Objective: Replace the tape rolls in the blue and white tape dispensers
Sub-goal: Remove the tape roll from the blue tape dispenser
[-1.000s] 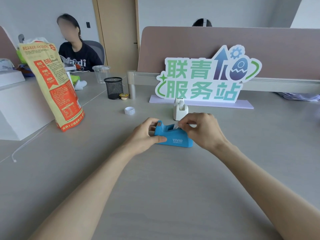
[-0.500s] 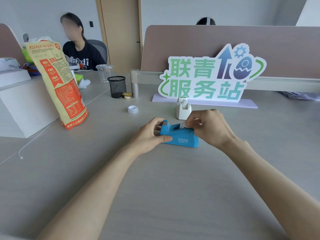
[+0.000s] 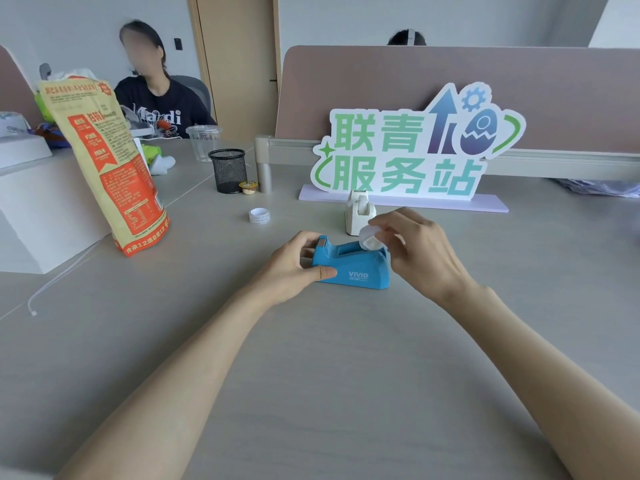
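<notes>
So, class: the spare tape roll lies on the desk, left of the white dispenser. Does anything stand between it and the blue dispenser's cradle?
Nothing visible lies on the desk between the spare tape roll and the blue dispenser. But the right hand holds a whitish roll right over the cradle, and the left hand grips the cutter end.

Head-worn view, forward-down over desk (image 3: 311, 375)

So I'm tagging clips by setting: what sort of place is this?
Most likely a shared office, perhaps a service desk. A desk with a divider panel, a standing sign reading as a service station, and a mesh pen cup point that way; another person sits at the adjoining desk.
</notes>
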`<state>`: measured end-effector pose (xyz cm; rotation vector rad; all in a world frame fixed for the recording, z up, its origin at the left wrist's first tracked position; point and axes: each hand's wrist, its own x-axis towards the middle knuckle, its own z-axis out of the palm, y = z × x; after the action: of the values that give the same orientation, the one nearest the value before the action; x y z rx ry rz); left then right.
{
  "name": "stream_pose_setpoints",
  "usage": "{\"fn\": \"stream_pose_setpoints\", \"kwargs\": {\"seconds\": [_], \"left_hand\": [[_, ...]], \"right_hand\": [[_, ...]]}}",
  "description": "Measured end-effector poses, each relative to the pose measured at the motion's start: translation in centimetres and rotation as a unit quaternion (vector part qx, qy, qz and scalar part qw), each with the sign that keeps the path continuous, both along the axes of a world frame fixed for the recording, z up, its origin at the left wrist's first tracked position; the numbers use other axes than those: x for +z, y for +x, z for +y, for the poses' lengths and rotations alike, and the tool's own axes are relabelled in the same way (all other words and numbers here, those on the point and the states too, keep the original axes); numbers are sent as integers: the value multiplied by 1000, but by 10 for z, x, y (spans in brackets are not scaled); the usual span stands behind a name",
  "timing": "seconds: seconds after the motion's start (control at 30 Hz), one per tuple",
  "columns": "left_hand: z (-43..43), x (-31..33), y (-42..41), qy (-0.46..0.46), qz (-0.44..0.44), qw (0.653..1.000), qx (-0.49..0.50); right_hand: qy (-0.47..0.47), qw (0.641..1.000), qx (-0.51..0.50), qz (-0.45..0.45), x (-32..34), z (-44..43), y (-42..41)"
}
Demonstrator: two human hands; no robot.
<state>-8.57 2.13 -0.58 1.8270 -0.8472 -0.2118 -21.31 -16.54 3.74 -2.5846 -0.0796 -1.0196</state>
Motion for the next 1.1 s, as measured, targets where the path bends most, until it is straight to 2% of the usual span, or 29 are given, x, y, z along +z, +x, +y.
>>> {"fn": "stream_pose_setpoints", "kwargs": {"seconds": [0.2,0.3,0.37,0.5,0.57,0.63,0.67,0.77,0.83,0.93,1.1], "left_hand": [[-12,3,5,13,-5,999,30],[-22,2,11,18,-7,999,42],[-27,3,16,28,-17,998,51],[-35,5,21,42,-17,997,62],[-34,3,18,70,-59,991,95],[-28,0,6,87,-156,973,144],[-25,0,-4,78,-216,963,141],[-22,-1,-27,84,-368,925,45],[-26,0,-33,98,-382,919,19],[-30,4,-37,72,-385,920,35],[-29,6,-38,54,-384,922,3]], "right_hand": [[58,992,-29,-105,-7,3,-10],[161,978,-36,-129,-4,8,-23],[225,968,-37,-109,-7,10,-32],[248,968,-38,-31,-24,8,-35],[254,966,-43,-5,-29,7,-31],[267,963,-34,10,-31,9,-25],[270,962,-26,16,-31,11,-23],[279,959,-16,42,-34,12,-17],[306,950,-16,63,-35,8,-15],[384,919,2,89,-35,2,-16],[458,883,36,94,-35,3,-19]]}}
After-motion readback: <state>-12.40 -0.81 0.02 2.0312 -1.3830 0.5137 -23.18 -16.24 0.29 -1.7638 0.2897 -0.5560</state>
